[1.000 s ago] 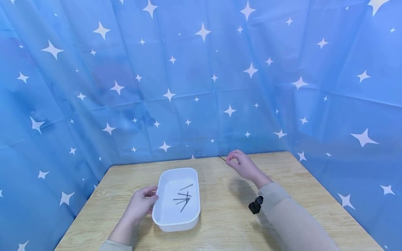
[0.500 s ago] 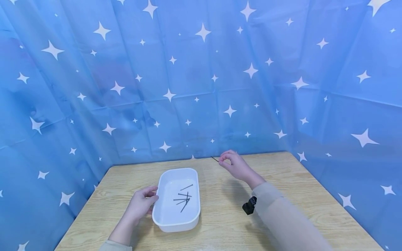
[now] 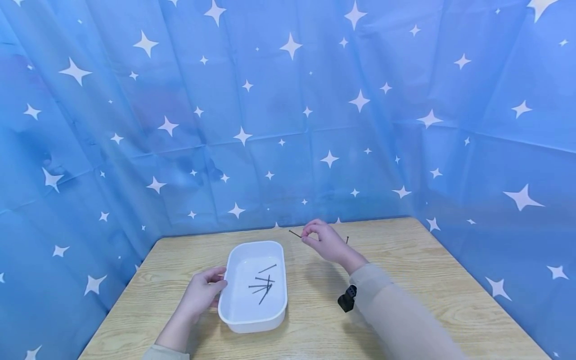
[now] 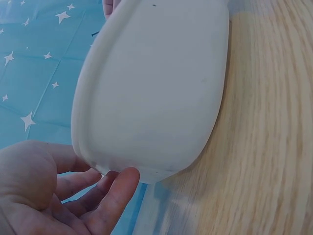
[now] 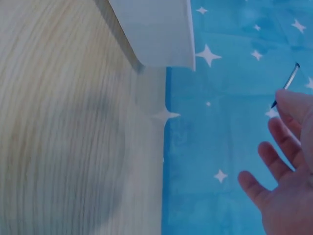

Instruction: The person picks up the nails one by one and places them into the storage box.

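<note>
My right hand [image 3: 327, 243] is raised above the table, right of the white plastic tub [image 3: 229, 312]. Between thumb and forefinger it pinches a thin dark nail [image 3: 294, 233] whose head points left. In the right wrist view the nail [image 5: 292, 77] sticks out past the fingertips, while the other fingers spread loosely. My left hand [image 3: 200, 294] holds the tub's left side; the left wrist view shows thumb and fingers at the tub's wall [image 4: 151, 107]. Several nails [image 3: 263, 286] lie loosely crossed inside the tub.
Another nail [image 3: 347, 240] shows just behind my right wrist, partly hidden by it. The wooden table [image 3: 310, 320] ends at a blue curtain [image 3: 288, 150] with white stars, hanging behind and along the sides.
My right hand has moved left toward the tub and slightly nearer with the nail, uncovering another nail behind it. My left hand and the tub stay put.
</note>
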Demonstrator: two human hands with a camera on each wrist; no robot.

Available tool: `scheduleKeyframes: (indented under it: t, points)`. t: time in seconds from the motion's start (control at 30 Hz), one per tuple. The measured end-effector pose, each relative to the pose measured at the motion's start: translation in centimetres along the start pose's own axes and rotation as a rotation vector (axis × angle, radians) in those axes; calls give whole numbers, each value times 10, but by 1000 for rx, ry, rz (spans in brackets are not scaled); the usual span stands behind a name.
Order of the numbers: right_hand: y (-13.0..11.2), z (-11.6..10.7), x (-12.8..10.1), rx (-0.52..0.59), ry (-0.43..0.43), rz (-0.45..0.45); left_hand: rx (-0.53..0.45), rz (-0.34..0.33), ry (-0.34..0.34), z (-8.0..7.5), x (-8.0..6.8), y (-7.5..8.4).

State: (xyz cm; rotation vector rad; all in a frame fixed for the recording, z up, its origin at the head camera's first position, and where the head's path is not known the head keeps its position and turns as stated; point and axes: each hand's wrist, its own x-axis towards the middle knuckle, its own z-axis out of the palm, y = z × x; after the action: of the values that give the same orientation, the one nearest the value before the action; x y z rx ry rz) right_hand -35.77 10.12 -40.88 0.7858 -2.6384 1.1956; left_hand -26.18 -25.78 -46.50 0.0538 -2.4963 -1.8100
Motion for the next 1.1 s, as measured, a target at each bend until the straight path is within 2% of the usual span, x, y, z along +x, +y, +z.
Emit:
scheduleKeyframes:
  t: [0.6, 1.1]
  points:
    - [-21, 46, 2, -26, -110, -88, 26, -4, 10, 1, 0, 1]
    - [-47, 73, -3, -108, -200, -84, 16, -9, 8, 1, 0, 2]
